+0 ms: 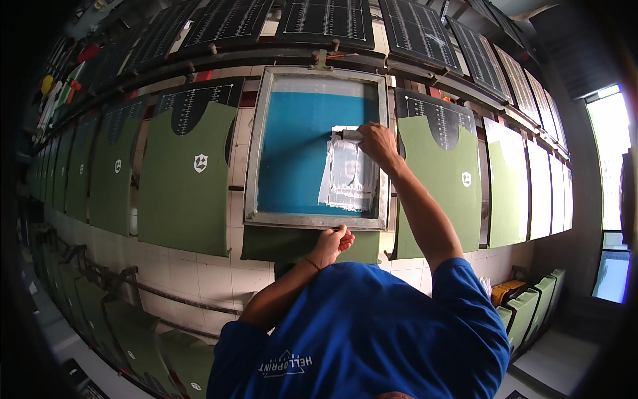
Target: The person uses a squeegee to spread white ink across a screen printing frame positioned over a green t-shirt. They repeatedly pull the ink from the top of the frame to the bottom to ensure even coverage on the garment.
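A screen-printing frame (250,173) with a blue mesh (292,153) lies over a green garment piece (312,247) in front of me. My right hand (379,145) grips a squeegee (350,135) on the right part of the mesh. The squeegee stands at the far end of a smeared patch of white ink (349,176). My left hand (329,247) is by the frame's near edge, palm partly up, fingers curled in and thumb tip at the rim. I see nothing held in those fingers.
Green garment pieces with white shield prints lie on boards to the left (183,179) and right (438,193). Dark boards with ruled marks (325,20) line the far side beyond a metal rail (232,56). More green pieces (129,332) hang low at the near left.
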{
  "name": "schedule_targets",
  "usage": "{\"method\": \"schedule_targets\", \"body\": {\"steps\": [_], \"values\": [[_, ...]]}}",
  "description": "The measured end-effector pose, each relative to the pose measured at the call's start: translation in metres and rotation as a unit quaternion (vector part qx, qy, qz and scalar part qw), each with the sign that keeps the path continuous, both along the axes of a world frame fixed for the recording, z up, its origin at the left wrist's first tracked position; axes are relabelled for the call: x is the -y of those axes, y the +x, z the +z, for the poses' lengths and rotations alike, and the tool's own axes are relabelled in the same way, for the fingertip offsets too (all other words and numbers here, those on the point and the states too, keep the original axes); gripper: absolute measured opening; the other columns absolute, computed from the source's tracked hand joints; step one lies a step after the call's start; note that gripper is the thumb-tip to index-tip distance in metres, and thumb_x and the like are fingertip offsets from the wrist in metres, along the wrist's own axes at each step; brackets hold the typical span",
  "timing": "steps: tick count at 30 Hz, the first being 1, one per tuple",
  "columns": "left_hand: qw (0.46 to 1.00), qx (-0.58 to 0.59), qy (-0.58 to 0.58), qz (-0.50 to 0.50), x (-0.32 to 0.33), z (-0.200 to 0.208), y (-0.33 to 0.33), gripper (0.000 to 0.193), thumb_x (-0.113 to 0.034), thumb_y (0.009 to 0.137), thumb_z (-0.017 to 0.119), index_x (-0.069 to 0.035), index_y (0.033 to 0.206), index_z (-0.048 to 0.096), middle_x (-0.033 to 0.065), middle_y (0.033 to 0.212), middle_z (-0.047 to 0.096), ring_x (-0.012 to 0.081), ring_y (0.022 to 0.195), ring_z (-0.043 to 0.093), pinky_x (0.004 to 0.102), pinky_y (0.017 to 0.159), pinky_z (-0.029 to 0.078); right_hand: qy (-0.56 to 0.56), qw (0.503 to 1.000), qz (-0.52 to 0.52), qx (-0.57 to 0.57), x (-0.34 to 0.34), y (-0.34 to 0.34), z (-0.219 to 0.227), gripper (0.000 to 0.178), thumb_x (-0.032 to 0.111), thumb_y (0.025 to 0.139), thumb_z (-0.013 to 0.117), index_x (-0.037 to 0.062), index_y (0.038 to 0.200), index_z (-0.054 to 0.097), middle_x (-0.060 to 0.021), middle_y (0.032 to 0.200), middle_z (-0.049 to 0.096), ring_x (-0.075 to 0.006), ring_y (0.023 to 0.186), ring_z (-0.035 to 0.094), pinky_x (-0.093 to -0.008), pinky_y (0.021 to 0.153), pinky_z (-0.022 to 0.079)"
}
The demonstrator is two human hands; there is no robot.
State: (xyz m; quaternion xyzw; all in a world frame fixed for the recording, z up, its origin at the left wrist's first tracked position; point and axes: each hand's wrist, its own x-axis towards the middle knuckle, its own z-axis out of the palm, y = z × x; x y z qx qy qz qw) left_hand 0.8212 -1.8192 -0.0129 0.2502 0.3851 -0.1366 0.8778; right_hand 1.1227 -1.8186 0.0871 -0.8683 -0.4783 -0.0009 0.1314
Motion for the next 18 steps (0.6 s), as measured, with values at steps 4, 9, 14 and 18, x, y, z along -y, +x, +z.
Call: {"method": "schedule_targets", "body": {"steps": [4,9,14,18], "values": [[1.0,0.006,0.001,-0.002,-0.001,0.002,0.001,0.027,-0.028,0.105,0.056,-0.003,0.095,0.061,0.0089,0.089,0.069,0.0154,0.079,0.067,0.0269,0.072,0.056,-0.015,0.999,-0.013,-0.026,0.026,-0.039,-0.007,0.009,0.007,0.075,0.068,0.0058,0.084,0.069,-0.0144,0.095,0.07,-0.0325,0.094,0.068,-0.0416,0.079,0.056],[1.0,-0.001,-0.006,-0.008,-0.003,0.001,0.001,0.028,-0.03,0.104,0.056,-0.003,0.095,0.06,0.0085,0.087,0.069,0.0159,0.076,0.067,0.0275,0.071,0.057,0.006,0.998,-0.008,-0.065,0.068,-0.118,-0.005,0.015,0.007,0.076,0.066,0.0075,0.09,0.071,-0.0093,0.097,0.07,-0.0292,0.1,0.066,-0.0391,0.082,0.055],[0.97,0.022,0.141,-0.197,-0.023,0.031,-0.006,0.033,-0.035,0.1,0.064,-0.004,0.092,0.056,0.0075,0.079,0.064,0.0181,0.073,0.066,0.0324,0.068,0.055,0.022,0.995,-0.03,-0.09,0.099,-0.169,-0.005,0.031,0.002,0.074,0.063,0.0032,0.104,0.069,-0.0109,0.107,0.068,-0.0307,0.104,0.061,-0.0394,0.091,0.051],[0.575,0.166,0.797,-0.084,-0.028,0.072,-0.011,0.037,-0.007,0.076,0.076,-0.003,0.103,0.051,0.0166,0.096,0.055,0.0339,0.09,0.057,0.043,0.08,0.048,0.043,0.997,-0.051,-0.049,0.104,-0.194,-0.019,0.031,0.004,0.078,0.06,0.0019,0.108,0.066,-0.0129,0.109,0.064,-0.0312,0.106,0.058,-0.0394,0.092,0.05]]}}
